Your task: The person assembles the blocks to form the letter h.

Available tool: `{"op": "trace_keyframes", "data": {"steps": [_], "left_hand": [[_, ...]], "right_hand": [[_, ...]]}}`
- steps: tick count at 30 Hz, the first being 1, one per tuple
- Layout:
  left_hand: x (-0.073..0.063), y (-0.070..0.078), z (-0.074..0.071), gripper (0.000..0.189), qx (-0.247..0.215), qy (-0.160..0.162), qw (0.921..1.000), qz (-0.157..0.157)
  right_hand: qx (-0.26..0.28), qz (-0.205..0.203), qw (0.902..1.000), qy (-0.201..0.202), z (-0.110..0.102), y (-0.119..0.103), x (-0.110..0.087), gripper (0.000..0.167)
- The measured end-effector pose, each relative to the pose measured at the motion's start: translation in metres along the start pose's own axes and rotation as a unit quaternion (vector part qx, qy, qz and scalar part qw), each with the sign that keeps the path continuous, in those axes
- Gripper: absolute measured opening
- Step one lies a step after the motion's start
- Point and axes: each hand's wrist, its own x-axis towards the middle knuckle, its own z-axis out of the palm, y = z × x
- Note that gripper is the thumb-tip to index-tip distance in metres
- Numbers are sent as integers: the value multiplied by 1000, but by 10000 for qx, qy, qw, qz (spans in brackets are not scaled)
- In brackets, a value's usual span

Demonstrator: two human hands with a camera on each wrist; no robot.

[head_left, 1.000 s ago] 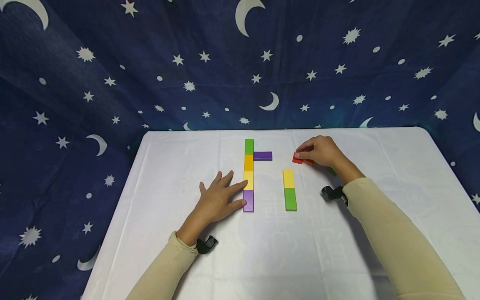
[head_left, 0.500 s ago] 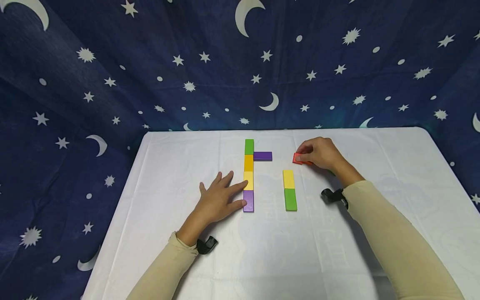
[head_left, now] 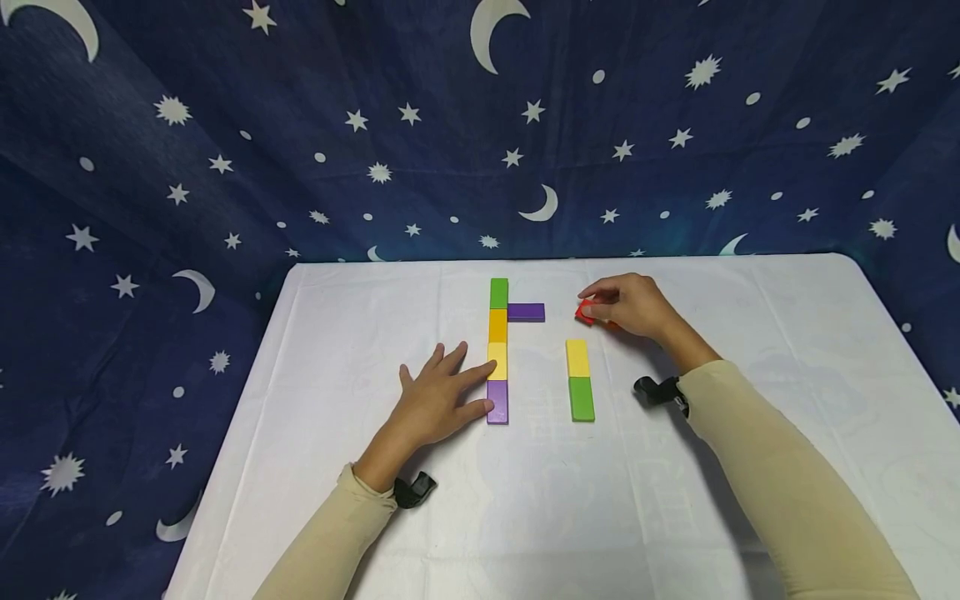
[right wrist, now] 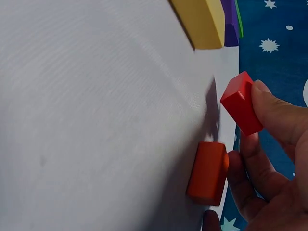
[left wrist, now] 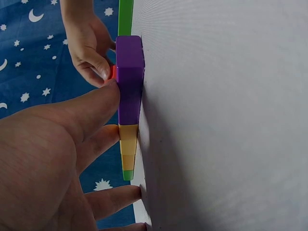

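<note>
Up close, the left hand (head_left: 435, 404) has its fingers spread wide, its thumb touching a light purple block (head_left: 498, 400) and one finger touching the yellow block (head_left: 498, 357) right after it. A green block (head_left: 581, 400) and a pale yellow block (head_left: 577, 358) lie end to end nearby. Farther off, the right hand (head_left: 633, 304) pinches a tilted red block (right wrist: 239, 102) up off the white table (head_left: 525, 508), with an orange block (right wrist: 208, 173) just beside its other fingers. Way back hangs a blue cloth (head_left: 420, 58) with moons and stars
</note>
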Motion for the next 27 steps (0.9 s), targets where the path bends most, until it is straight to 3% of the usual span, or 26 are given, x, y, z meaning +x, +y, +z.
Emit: {"op": "trace_keyframes", "data": {"steps": [18, 27], "left_hand": [[1, 0, 0, 61, 18, -44, 10000, -27], [0, 1, -1, 60, -30, -42, 10000, -6]], "right_hand": [[208, -219, 9995, -14, 18, -15, 13, 27], [139, 287, 9995, -31, 23, -23, 16, 23]]}}
